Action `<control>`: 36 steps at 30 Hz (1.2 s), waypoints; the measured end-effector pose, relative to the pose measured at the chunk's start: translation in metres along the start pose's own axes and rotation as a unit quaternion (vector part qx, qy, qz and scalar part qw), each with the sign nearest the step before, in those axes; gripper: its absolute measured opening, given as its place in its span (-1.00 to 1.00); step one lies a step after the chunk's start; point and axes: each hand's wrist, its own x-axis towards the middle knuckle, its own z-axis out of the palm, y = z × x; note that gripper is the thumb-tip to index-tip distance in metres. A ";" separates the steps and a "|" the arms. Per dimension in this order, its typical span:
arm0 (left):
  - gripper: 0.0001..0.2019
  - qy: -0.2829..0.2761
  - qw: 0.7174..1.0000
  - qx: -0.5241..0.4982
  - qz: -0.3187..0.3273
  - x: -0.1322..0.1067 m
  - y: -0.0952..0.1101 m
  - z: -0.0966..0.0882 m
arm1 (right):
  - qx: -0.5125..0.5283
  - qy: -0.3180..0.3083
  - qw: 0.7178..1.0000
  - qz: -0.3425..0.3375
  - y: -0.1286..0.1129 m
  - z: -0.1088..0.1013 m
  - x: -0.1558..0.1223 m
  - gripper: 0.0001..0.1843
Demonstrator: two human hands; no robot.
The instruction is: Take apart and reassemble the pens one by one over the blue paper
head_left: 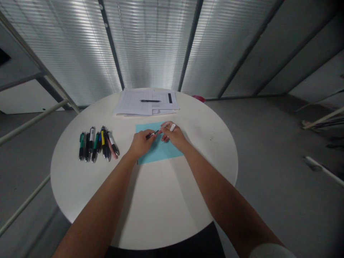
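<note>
Recording a two-handed hold above a pale blue paper sheet [150, 156] on a round white tabletop [161, 204]. The hands are close together and nearly meet over the sheet's upper half. The left hand [141, 144] is closed, with thumb and fingers pinching a slim dark pen [152, 134] by its near end. The pen lies roughly level, just above the sheet, and points toward the right hand [173, 136]. The right hand's fingers are curled toward the pen's far end, and a small white cylindrical piece [172, 127] sits at their upper side. At this resolution, it cannot be determined whether that hand grips the pen, the white piece, or both. The pen is judged light and stiff, with a smooth barrel that may slip if held only at the tip; the mid-barrel offers the safest hold. The white piece appears small and easily dropped. A row of multicoloured click pens [98, 145] lies side by side on the tabletop, left of the sheet. Beyond the hands are a stack of printed papers [131, 104], a black pen [150, 101] lying across them and a black strip [170, 98]. A pink-red object [199, 98] shows past the far edge of the tabletop.
</note>
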 end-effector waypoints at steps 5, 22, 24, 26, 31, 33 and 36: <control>-0.67 -0.003 1.000 0.005 0.004 0.000 0.002 0.000 | 0.017 0.001 1.000 -0.011 0.003 0.000 0.001 -0.60; -0.70 -0.005 1.000 -0.019 0.009 0.000 0.000 -0.001 | -0.041 -0.031 0.999 -0.014 0.005 -0.001 0.000 -0.78; -0.69 -0.005 1.000 -0.014 0.009 0.000 0.001 -0.002 | -0.042 -0.035 0.998 -0.019 0.005 -0.001 0.000 -0.79; -0.68 -0.005 1.000 -0.012 0.003 0.000 0.003 -0.002 | -0.041 -0.031 0.999 -0.015 0.005 0.000 0.000 -0.79; -0.67 -0.001 0.999 -0.031 -0.009 0.000 0.004 -0.002 | -0.040 -0.020 0.999 -0.004 0.003 0.002 0.000 -0.79; -0.67 0.009 0.999 -0.035 -0.011 0.000 0.003 -0.001 | -0.040 -0.022 0.999 0.002 0.001 0.002 -0.001 -0.80; -0.67 0.016 0.999 -0.035 -0.010 0.000 0.000 0.000 | -0.042 -0.027 0.999 0.008 0.000 0.002 -0.001 -0.78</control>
